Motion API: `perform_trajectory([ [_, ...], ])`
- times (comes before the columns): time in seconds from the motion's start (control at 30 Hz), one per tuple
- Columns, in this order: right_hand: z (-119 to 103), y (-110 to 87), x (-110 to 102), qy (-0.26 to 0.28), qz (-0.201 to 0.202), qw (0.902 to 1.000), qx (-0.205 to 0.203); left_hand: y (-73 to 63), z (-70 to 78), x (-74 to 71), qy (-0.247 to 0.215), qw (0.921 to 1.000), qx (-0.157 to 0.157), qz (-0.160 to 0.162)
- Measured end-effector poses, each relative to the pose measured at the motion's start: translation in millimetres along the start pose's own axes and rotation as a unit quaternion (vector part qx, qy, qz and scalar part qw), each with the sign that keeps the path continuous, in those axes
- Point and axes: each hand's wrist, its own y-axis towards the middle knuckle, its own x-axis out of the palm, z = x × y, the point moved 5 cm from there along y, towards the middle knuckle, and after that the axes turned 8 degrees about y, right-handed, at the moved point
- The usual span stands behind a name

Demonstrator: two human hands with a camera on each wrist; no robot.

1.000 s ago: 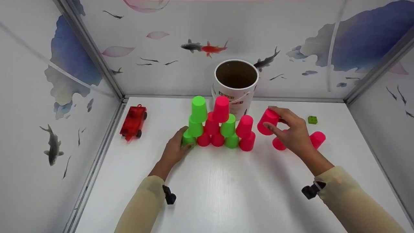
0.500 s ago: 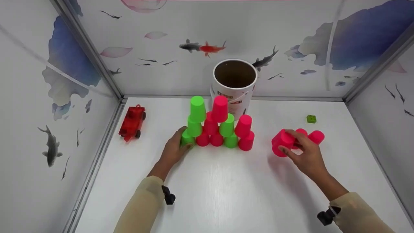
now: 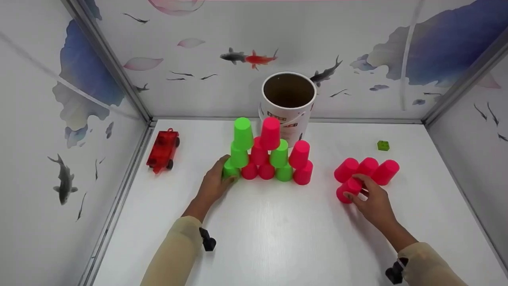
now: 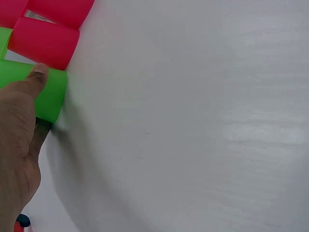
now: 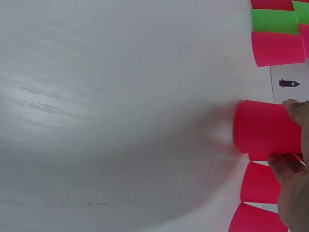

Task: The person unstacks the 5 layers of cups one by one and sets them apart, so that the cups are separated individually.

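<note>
My left hand (image 3: 214,180) grips the green cup (image 4: 48,94) at the bottom left of a stack of upside-down cups. Over that cup rise two more green ones, the top green cup (image 3: 243,133) level with a top pink cup (image 3: 270,133). At the stack's right end, one pink cup (image 3: 299,154) rests on another pink cup (image 3: 303,173). My right hand (image 3: 373,202) holds a pink cup (image 5: 265,126) upside down between thumb and fingers, in front of three pink cups (image 3: 346,170) standing in a row.
Behind the stack stands a tall white bucket (image 3: 289,111) with a wire handle. A red toy truck (image 3: 163,150) is at the left, and a small green toy brick (image 3: 383,145) lies at the back right. Printed walls enclose the white table (image 3: 258,234) on three sides.
My right hand has brought the pink cup away from the stack's right side, rightward and toward me, to the front of the loose pink cups. My left hand stays on the green cup.
</note>
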Motion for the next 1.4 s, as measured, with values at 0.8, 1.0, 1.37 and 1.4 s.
perform_trajectory([
  [0.8, 0, 2.9, -3, 0.003, 0.001, 1.0, -0.006, 0.2, 0.1, 0.2, 0.006, 0.9999, 0.011, 0.002],
  [1.0, -18, 6.2, -14, -0.021, 0.071, 0.9915, -0.107, 1.2, -0.8, -0.6, 0.009, 0.9999, 0.013, 0.005],
  [1.37, -74, 34.8, -12, -0.037, 0.097, 0.9762, -0.19, 1.1, -0.4, -0.5, 0.002, 1.0, 0.0, 0.001],
  [1.4, -80, 37.7, -10, -0.035, 0.094, 0.9755, -0.196, 0.8, -0.2, -0.5, 0.001, 1.0, 0.002, 0.002],
])
